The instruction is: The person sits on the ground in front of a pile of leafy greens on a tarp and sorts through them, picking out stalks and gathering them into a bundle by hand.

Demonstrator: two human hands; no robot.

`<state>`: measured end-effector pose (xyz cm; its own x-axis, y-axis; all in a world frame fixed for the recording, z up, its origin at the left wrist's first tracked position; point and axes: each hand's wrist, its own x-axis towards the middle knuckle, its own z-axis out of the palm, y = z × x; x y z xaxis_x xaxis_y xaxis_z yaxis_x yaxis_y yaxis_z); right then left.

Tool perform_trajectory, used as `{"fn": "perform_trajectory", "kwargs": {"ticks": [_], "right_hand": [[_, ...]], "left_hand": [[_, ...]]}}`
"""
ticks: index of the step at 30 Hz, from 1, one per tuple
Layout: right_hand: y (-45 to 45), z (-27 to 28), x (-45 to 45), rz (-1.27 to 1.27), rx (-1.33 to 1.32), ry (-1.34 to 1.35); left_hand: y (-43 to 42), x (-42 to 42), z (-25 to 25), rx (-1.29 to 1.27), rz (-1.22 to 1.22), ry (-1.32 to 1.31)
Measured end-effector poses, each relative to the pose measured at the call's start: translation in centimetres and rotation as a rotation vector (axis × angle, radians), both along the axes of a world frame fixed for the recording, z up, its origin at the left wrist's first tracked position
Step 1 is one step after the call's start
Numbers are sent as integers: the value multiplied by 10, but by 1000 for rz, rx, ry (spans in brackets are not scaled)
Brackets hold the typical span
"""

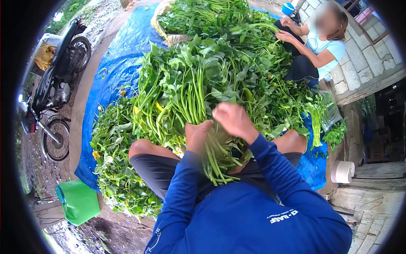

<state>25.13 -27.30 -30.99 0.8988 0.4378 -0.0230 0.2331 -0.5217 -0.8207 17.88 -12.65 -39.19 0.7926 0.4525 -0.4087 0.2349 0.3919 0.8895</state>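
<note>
My left hand [198, 136] is closed around a bundle of long-stemmed leafy greens [193, 95]. The leaves point away from me, and the cut stem ends [218, 163] hang over my lap. Just right of the bundle, my right hand [234, 120] is raised with its fingers curled in, somewhat blurred by motion. Whatever those fingers hold, if anything, is too small or hidden to make out. A large heap of loose greens [258, 80] lies around and beyond both hands.
Blue tarp [114, 74] lies under the heap. Another person [323, 51] sits at the upper right, holding greens. A tied bundle [315, 122] lies near my right knee. At left are a green container [79, 202] and a motorcycle [55, 86]; a white roll-like object [341, 172] sits right.
</note>
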Motion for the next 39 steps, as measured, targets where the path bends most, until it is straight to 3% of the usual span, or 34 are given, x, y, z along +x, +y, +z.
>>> {"fn": "perform_trajectory", "kwargs": {"ticks": [3, 4, 5, 7, 9, 10, 11, 12, 13, 15, 17, 18, 19, 21, 23, 26, 27, 29, 31, 33, 39], "right_hand": [[33, 13, 69, -89, 408, -69], [50, 7, 90, -171, 533, 24], [67, 0, 111, -212, 569, 3], [96, -10, 126, -274, 616, 249], [100, -31, 154, -95, 540, 373], [100, -24, 156, 16, 541, 461], [91, -20, 152, -79, 450, 119], [77, 19, 136, -164, 350, -232], [60, 45, 114, -119, 250, -348], [34, 108, 36, 231, -123, 75], [19, 78, -44, 364, -115, -175], [18, 43, -76, 339, -234, -378], [20, 29, -92, 343, -203, -223], [33, -22, -95, 292, -12, -339], [50, -44, -100, 239, 233, -344], [34, 3, -101, 444, 290, -217], [20, 23, -98, 420, 406, -140], [-17, 38, -73, 236, 467, -240], [-50, 21, -47, 80, 349, -80], [-61, 0, -39, -76, 555, 70], [-64, 8, -33, 20, 549, 113]], "left_hand": [[-4, -7, 42, 46, -76, -19], [-6, -9, 66, 74, -126, -31], [-7, -8, 79, 101, -173, -47], [-2, 1, 78, 74, -254, -197], [10, 7, 73, 31, -313, -282], [17, 8, 76, -52, -269, -172], [23, 4, 74, -73, -209, -150], [30, 6, 74, -92, -145, -141], [37, 8, 66, -77, -100, -175], [47, 12, 48, -4, 3, -239], [49, 16, 58, 50, 56, -236], [49, 17, 71, 68, 70, -202], [50, 21, 71, 6, 107, -185], [58, 26, 71, -76, 176, -170], [65, 26, 72, 11, 195, -186], [101, 17, 90, 64, 57, -125], [121, 13, 96, -36, 20, -125], [146, 3, 121, -275, -49, -118], [147, -2, 152, -311, -15, -156], [174, -4, 153, -264, -14, -217], [181, -14, 175, -402, -52, -343]]}}
